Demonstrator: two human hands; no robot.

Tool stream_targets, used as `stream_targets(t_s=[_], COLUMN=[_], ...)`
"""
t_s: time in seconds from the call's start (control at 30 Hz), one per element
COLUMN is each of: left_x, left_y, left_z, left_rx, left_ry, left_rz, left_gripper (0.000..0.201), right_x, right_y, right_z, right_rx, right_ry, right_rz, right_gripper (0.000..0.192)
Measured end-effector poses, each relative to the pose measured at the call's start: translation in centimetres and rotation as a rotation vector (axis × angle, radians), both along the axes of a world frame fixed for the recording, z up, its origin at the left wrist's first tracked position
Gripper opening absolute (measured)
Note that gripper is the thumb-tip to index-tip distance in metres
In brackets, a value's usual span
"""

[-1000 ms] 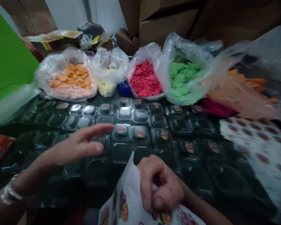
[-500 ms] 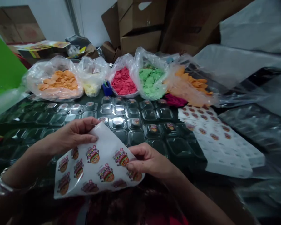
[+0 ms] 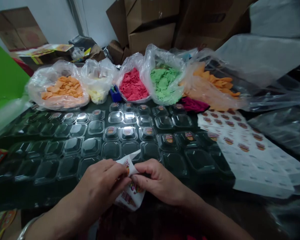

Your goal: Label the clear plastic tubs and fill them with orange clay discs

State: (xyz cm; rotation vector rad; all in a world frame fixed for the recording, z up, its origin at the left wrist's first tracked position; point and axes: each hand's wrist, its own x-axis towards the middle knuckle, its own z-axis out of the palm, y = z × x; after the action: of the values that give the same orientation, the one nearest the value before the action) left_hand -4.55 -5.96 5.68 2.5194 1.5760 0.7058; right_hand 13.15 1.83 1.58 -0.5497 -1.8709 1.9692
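Note:
A white sheet of stickers [image 3: 130,198], printed with colourful cartoon-face logos, is bent between my two hands near the table's front edge. My left hand [image 3: 103,181] is closed on its left side and hides much of it. With thumb and forefinger, my right hand [image 3: 156,180] pinches the sheet's right side. A folded corner sticks up above the fingers. Just beyond my hands stand rows of clear plastic containers [image 3: 151,151], several with a round logo sticker on the lid, such as the lidded container [image 3: 168,141] at right of centre.
Behind the containers stand clear bags of orange pieces [image 3: 63,88], pink pieces [image 3: 133,85] and green pieces [image 3: 166,83]. A blue tape dispenser [image 3: 115,94] sits between bags. More sticker sheets [image 3: 262,176] lie at right. Cardboard boxes [image 3: 152,36] stand at the back.
My left hand has moved right and down, towards my right hand. The sticker sheet, spread wide before, is now bent up and mostly covered by the hands. The view has shifted slightly.

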Motion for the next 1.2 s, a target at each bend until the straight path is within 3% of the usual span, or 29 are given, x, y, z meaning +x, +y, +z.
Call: stream_targets(t_s=[0.1,0.2,0.27,0.33,0.37,0.43,0.5,0.57,0.63,0.73,0.83,0.93,1.03,1.13,1.2], left_x=[-0.1,-0.5,-1.0,-1.9,-2.6,-4.1,-5.4,-6.0,-5.5,-3.5,-2.2,-2.5,-3.5,-3.9,-3.9], left_y=[0.2,0.5,0.9,1.6,2.1,3.1,3.7,3.5,2.7,1.2,0.5,0.9,1.7,2.3,2.7], left_z=[-0.5,-0.7,-0.7,-0.8,-0.9,-1.1,-0.9,-0.5,-0.1,-0.2,-0.9,-1.4,-0.8,0.2,0.3], left_rx=[-0.001,0.016,-0.106,-0.325,-0.432,-0.568,-0.574,-0.427,-0.125,0.293,0.348,0.248,0.07,-0.355,-0.65], left_ry=[0.024,0.016,-0.085,-0.276,-0.39,-0.602,-0.718,-0.646,-0.388,0.033,0.167,0.07,-0.252,-0.629,-0.879], left_rz=[-0.007,0.012,0.096,0.233,0.303,0.414,0.486,0.54,0.519,0.251,0.012,-0.028,0.148,0.357,0.381], left_gripper=[0.019,0.021,0.018,0.015,0.014,0.014,0.014,0.012,0.009,0.014,0.024,0.027,0.031,0.023,0.014], right_x=[-0.4,-1.0,-1.4,-1.7,-1.7,-1.7,-1.6,-1.7,-2.1,-2.9,-3.3,-3.4,-3.6,-4.0,-4.2], right_y=[0.0,-0.2,-0.3,-0.4,-0.4,-0.2,0.1,0.7,1.2,1.7,1.9,2.0,1.8,2.1,2.7], right_z=[0.1,-0.1,-0.4,-0.5,-0.6,-0.5,-0.3,0.0,0.2,0.4,0.2,0.2,0.2,-0.4,-1.3], right_rx=[0.097,0.082,0.007,-0.05,-0.035,0.103,0.317,0.455,0.422,0.152,-0.008,-0.025,-0.011,0.085,0.141], right_ry=[-0.028,-0.061,-0.041,-0.013,-0.005,0.012,0.039,0.05,0.028,0.107,0.164,0.062,0.031,0.027,0.052], right_rz=[-0.018,-0.045,-0.049,-0.099,-0.141,-0.205,-0.174,-0.093,-0.01,0.076,0.048,-0.005,0.005,0.007,0.081], right_gripper=[0.021,0.024,0.022,0.017,0.029,0.051,0.046,0.034,0.028,0.017,0.032,0.033,0.028,0.029,0.032])
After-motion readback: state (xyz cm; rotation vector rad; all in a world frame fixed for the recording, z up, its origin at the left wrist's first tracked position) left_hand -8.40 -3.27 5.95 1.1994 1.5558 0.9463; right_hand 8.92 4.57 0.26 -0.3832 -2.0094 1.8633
